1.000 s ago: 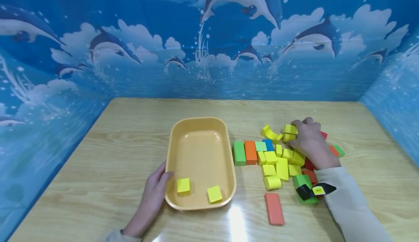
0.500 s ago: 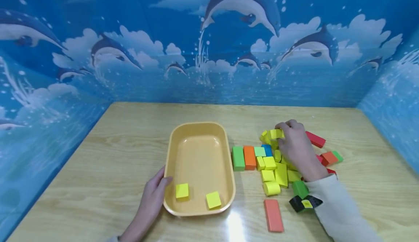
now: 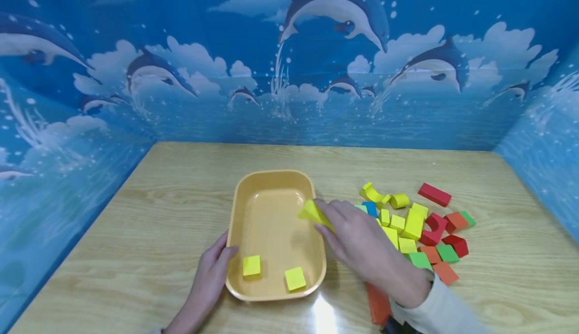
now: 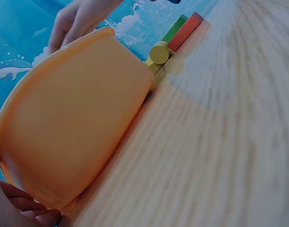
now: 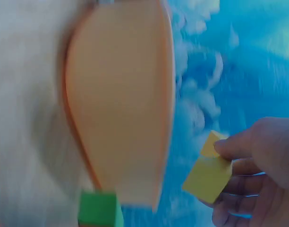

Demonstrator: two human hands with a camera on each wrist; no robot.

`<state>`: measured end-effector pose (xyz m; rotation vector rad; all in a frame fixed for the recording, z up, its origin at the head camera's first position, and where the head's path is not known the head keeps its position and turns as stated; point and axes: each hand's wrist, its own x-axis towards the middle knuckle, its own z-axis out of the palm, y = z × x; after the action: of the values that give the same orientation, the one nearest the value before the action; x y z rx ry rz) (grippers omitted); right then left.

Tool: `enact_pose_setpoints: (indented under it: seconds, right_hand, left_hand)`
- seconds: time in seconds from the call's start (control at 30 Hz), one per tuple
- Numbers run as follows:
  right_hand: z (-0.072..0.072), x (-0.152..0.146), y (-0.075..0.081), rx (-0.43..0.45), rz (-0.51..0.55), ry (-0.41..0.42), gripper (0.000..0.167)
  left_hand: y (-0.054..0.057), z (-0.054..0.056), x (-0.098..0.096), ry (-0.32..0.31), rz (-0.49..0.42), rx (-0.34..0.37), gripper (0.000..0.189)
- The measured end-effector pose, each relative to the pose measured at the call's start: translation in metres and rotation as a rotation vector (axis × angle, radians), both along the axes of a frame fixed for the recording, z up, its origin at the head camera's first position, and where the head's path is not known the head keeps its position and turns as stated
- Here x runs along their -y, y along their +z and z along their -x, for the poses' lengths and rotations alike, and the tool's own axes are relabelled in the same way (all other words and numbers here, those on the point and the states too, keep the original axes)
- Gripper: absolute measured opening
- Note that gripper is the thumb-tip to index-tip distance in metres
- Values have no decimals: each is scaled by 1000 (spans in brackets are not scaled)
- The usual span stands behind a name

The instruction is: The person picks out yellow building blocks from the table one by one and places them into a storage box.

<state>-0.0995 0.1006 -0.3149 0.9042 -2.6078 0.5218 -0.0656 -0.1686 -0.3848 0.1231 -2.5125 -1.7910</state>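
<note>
My left hand (image 3: 203, 279) grips the left rim of a tan plastic tray (image 3: 274, 213), its thumb over the edge and its fingers (image 4: 29, 205) against the outer wall. Two yellow cubes, one on the left (image 3: 252, 265) and one on the right (image 3: 295, 279), lie inside near the front. My right hand (image 3: 362, 243) pinches a yellow block (image 3: 315, 213) above the tray's right rim. In the right wrist view that block (image 5: 208, 177) shows a smaller yellow part at its top, between thumb and fingers; whether it is one piece or two I cannot tell.
Right of the tray lies a cluster of toy blocks: a yellow arch (image 3: 373, 192), a yellow cylinder (image 3: 399, 201), a red bar (image 3: 435, 194), a red arch (image 3: 434, 229) and several others. A long red block (image 3: 378, 304) sits near the front, partly under the right arm.
My right hand has picked the yellow block out of the cluster and carried it left to the tray's right rim. The left hand keeps its grip; the two cubes stay put.
</note>
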Motion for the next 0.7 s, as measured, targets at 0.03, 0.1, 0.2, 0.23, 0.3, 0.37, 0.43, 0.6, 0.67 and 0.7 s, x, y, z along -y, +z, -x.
enact_pose_setpoints:
  seconds: [0.03,0.1,0.2,0.23,0.3,0.37,0.43,0.6,0.67,0.7]
  right_hand:
    - [-5,5,-2,-4,5,27,47]
    - [-13,15,-7,-23,6,62,47]
    - [-20,27,-18,-46,3,112,44]
    - [-22,30,-22,-69,-8,124,43]
    - [-25,36,-29,-102,-28,142,40]
    - [-27,39,-34,-127,-23,147,37]
    - [-27,41,-38,-154,-8,136,35]
    - [-25,42,-41,-122,5,112,33]
    - [-24,42,-41,-120,-15,108,29]
    - [-23,42,-41,-120,-26,106,27]
  left_hand:
    - [0,0,0,0,-2,2,49]
    - [0,0,0,4,-6,7,49]
    - [0,-1,0,7,2,6,49]
    - [0,-2,0,7,5,6,49]
    - [0,-2,0,6,12,11,49]
    - [0,-3,0,6,14,15,49]
    - [-1,-3,0,1,11,13,49]
    - [-3,-1,0,-7,7,-9,49]
    - [-3,0,1,-8,12,-17,48]
    - [-2,1,1,-8,14,-20,48]
